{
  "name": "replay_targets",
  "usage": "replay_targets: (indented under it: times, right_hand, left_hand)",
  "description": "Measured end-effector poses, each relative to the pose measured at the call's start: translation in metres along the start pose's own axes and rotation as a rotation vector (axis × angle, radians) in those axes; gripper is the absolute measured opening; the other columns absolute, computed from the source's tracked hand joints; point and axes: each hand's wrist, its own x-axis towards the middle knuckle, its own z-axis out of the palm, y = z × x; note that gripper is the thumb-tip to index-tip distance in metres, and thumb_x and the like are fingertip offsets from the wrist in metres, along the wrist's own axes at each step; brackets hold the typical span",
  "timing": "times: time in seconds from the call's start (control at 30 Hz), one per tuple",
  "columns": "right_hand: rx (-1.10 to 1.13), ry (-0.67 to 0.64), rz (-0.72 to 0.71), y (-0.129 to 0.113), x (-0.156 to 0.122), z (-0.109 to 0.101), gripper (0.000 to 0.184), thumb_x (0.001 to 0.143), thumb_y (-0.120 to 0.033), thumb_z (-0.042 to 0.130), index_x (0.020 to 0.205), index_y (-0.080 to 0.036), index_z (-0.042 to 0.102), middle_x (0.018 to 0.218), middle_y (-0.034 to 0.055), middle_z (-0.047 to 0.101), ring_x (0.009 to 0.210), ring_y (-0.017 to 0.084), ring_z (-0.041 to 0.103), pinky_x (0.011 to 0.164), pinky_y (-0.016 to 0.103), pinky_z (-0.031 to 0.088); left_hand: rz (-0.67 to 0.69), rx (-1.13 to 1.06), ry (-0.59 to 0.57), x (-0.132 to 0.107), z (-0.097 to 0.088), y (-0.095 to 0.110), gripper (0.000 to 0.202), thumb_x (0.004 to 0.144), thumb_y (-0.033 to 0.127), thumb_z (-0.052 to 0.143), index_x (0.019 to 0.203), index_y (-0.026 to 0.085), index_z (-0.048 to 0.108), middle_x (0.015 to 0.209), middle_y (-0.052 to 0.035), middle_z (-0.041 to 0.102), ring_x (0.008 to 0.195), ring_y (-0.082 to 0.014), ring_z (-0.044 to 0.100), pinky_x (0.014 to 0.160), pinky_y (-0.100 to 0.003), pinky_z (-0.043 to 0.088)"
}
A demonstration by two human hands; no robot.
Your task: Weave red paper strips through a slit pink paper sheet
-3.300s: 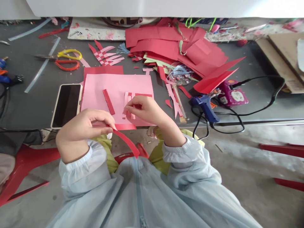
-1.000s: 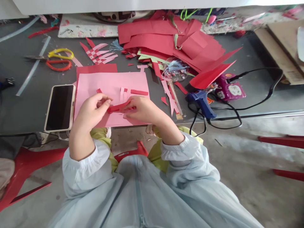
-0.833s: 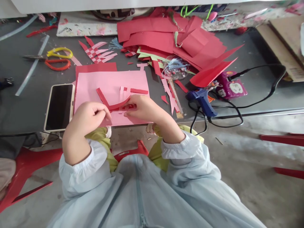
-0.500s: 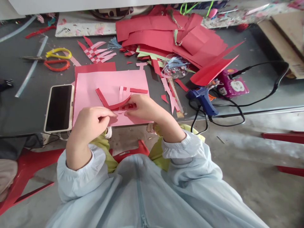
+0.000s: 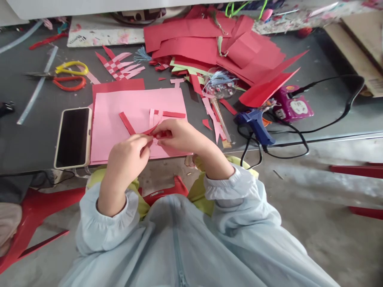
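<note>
My left hand (image 5: 128,157) and my right hand (image 5: 178,135) meet over a pink sheet of paper (image 5: 113,101) lying at the table's front edge. Fingers of both hands pinch a red paper strip (image 5: 127,123), whose folded part runs up to the left. Under my right hand, pink and red strips cross in a small weave; its pink strip (image 5: 151,118) and red strip (image 5: 174,114) stick out above the knuckles. The middle of the weave is hidden by my fingers. A larger red sheet (image 5: 119,85) shows behind the pink one.
A phone (image 5: 73,137) lies left of the pink sheet, with scissors (image 5: 70,75) beyond it. A woven red-and-pink piece (image 5: 119,67) and a stack of red paper (image 5: 191,50) are further back. To the right stand a blue glue gun (image 5: 255,125), its black cable and a purple box (image 5: 295,104).
My left hand has moved right, up to the fingers of my right hand, and now pinches at the red strip. The strip's raised curve is flatter. My right hand has hardly moved.
</note>
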Motion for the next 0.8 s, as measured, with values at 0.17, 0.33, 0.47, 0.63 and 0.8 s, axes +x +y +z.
replay_targets:
  times: [0.17,0.33,0.47,0.63,0.8]
  right_hand:
    - [-0.036,0.059,0.004,0.000,-0.006,-0.008,0.030,0.076,-0.011,0.067,0.103,-0.017,0.078,0.087,0.0019,0.074,0.071,0.012,0.054,0.069,0.026,0.041]
    - [-0.322,0.211,-0.014,0.007,-0.016,-0.018,0.024,0.076,-0.019,0.077,0.100,-0.016,0.076,0.093,0.0075,0.072,0.085,0.020,0.059,0.084,0.034,0.043]
    - [-0.387,0.180,-0.009,0.011,-0.019,-0.016,0.022,0.079,-0.024,0.080,0.100,-0.016,0.078,0.094,0.0093,0.070,0.090,0.023,0.060,0.086,0.036,0.045]
    - [-0.445,0.199,-0.030,0.009,-0.018,-0.007,0.015,0.083,-0.025,0.078,0.096,-0.017,0.079,0.095,0.0095,0.068,0.093,0.024,0.059,0.086,0.036,0.045]
    - [-0.545,0.162,-0.073,0.007,-0.016,-0.006,0.013,0.091,-0.023,0.069,0.093,-0.015,0.079,0.094,0.0109,0.070,0.092,0.024,0.058,0.080,0.035,0.045]
  left_hand:
    - [-0.003,0.070,0.053,-0.001,0.009,0.005,0.028,0.095,0.019,0.053,0.112,0.021,0.075,0.117,-0.0046,0.077,0.093,-0.0240,0.075,0.070,-0.033,0.055]
    - [-0.004,0.042,0.099,-0.004,0.013,0.005,0.025,0.095,0.019,0.053,0.108,0.022,0.074,0.115,-0.0028,0.077,0.091,-0.0220,0.075,0.071,-0.032,0.054]
    - [-0.011,0.015,0.110,-0.005,0.013,0.005,0.025,0.094,0.017,0.053,0.107,0.022,0.073,0.115,-0.0026,0.078,0.095,-0.0217,0.075,0.075,-0.032,0.054]
    - [-0.033,-0.010,0.107,-0.005,0.014,0.005,0.023,0.093,0.016,0.053,0.103,0.022,0.073,0.112,-0.0030,0.078,0.095,-0.0221,0.075,0.073,-0.031,0.053]
    - [-0.053,-0.003,0.103,-0.005,0.014,0.006,0.024,0.092,0.016,0.052,0.103,0.022,0.073,0.109,-0.0034,0.079,0.094,-0.0233,0.075,0.071,-0.032,0.052]
